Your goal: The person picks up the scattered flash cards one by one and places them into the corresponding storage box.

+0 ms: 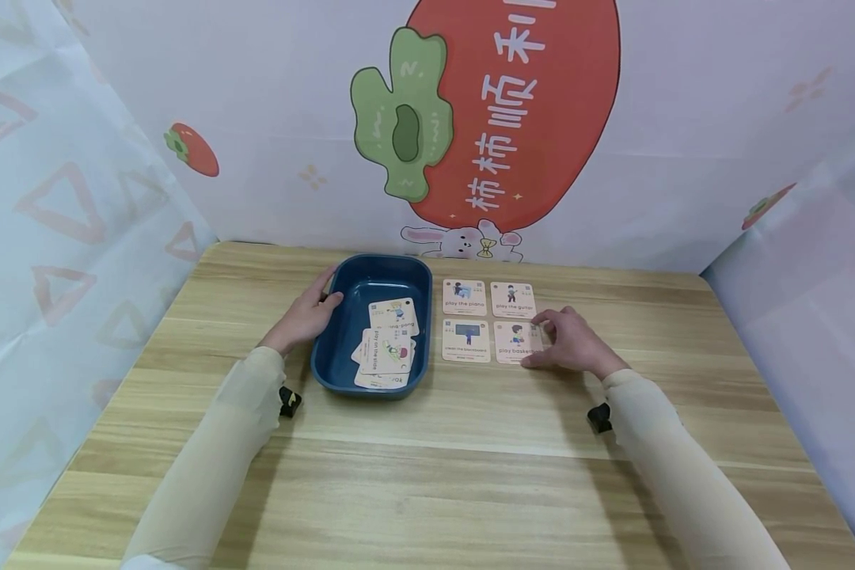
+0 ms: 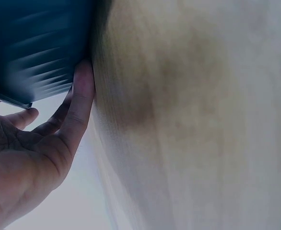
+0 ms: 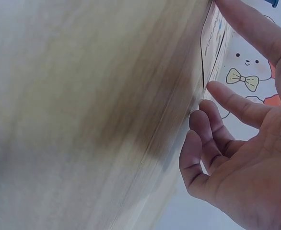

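Note:
A dark blue tray [image 1: 325, 378] stands on the wooden table with several picture cards [image 1: 386, 351] lying overlapped in it. At its left side my left hand [image 1: 305, 317] holds the rim, thumb over the edge and fingers [image 2: 80, 93] against the outer wall. To the tray's right, picture cards lie in two rows: "play the piano" [image 1: 464, 298], "play the guitar" [image 1: 513, 300], "clean the blackboard" [image 1: 466, 341] and "play basketball" [image 1: 514, 342]. My right hand [image 1: 568, 342] pinches the basketball card between thumb and index finger at its right side; the other fingers [image 3: 200, 129] are bent.
The wooden table [image 1: 427, 475] extends in front of the tray and to both sides. Behind it hangs a white printed backdrop [image 1: 292, 95] with a large red persimmon and a rabbit [image 1: 461, 241]. Side curtains [image 1: 57, 198] border the table.

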The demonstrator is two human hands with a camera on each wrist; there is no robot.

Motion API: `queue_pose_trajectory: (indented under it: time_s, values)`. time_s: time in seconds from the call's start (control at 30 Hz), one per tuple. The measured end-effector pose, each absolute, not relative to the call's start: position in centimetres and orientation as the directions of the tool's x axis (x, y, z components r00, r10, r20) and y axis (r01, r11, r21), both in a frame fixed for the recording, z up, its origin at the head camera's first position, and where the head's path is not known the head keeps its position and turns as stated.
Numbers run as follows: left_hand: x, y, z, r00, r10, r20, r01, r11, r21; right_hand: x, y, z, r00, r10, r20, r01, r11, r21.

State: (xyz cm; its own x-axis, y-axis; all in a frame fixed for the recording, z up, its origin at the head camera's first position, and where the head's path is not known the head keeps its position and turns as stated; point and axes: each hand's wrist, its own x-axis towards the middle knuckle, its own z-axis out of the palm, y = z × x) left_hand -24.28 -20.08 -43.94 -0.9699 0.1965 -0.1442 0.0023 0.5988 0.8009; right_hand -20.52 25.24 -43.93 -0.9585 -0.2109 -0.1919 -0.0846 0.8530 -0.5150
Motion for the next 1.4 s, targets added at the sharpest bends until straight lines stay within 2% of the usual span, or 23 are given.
queue_pose_trajectory:
  time_s: [0.33, 0.57, 1.23, 1.4]
  values:
    - [-24.3, -20.1, -43.9, -0.969, 0.197, -0.147, 0.000, 0.599, 0.800, -20.7, 25.1, -43.9, -0.957, -0.185, -0.223, -0.045, 0.855, -0.517]
    - [-24.3, -20.1, -44.0, -0.970, 0.191, -0.150, -0.005, 0.602, 0.798, -20.5, 25.0, -43.7, -0.966, -0.164, -0.200, -0.032, 0.843, -0.536]
    - [-24.2, -20.0, -43.8, -0.969, 0.194, -0.153, -0.004, 0.605, 0.796, -19.4, 25.7, -42.0, -0.970, -0.187, -0.155, -0.063, 0.812, -0.581]
    - [-24.2, -20.0, -43.8, -0.969, 0.197, -0.149, 0.002, 0.607, 0.795, -19.1, 25.8, -41.7, -0.968, -0.220, -0.120, -0.107, 0.798, -0.593]
